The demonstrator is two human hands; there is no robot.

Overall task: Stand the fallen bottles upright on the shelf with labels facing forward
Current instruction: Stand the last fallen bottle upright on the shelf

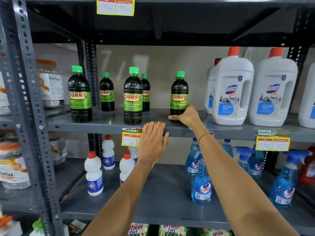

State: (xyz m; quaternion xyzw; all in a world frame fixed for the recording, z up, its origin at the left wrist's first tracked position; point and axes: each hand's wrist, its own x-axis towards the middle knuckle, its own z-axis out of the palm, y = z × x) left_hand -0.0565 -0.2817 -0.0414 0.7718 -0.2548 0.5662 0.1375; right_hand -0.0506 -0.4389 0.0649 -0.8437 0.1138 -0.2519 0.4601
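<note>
Sunny bottle (179, 96), rightmost of five, stands upright at the front edge of the middle shelf (105, 124), label forward. The right hand (186, 115) is closed around its base. The left hand (154, 138) lies flat and open on the shelf's front lip, holding nothing, partly covering a price tag (130, 137). Two white Domex jugs (232, 92) stand near to the right. Four Sunny bottles (133, 97) stand upright to the left, two set farther back.

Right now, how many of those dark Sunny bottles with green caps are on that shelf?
5, perhaps six. Front row: left, middle, and right, gripped by the right hand. Two behind. A green sliver behind the right bottle may be another.
</note>
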